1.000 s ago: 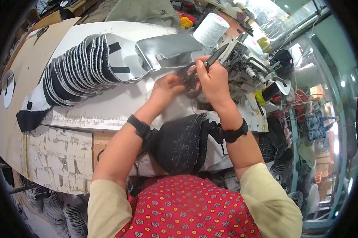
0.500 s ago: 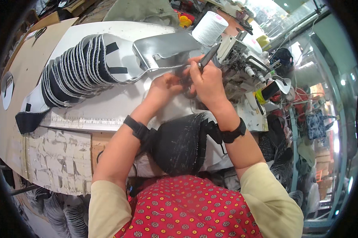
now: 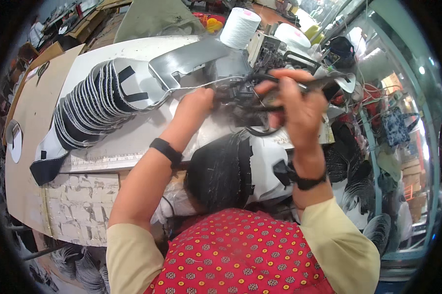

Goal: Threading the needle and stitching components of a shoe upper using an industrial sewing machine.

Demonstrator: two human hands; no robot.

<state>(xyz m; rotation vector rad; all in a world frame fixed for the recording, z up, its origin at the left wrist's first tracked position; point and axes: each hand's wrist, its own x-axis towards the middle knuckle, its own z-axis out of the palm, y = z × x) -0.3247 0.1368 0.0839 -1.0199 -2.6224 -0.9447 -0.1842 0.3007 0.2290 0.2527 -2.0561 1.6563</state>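
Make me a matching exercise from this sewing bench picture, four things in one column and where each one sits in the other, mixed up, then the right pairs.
Things:
1. white thread cone
2. fanned stack of black and white cut pieces
3. black wristband
4. dark tool

Places:
A. on the left forearm
B. in the right hand, above the sewing machine
C. standing at the far edge of the table, behind the machine
D. spread on the white table, left of the left hand

Pairs: 1-C, 2-D, 3-A, 4-B
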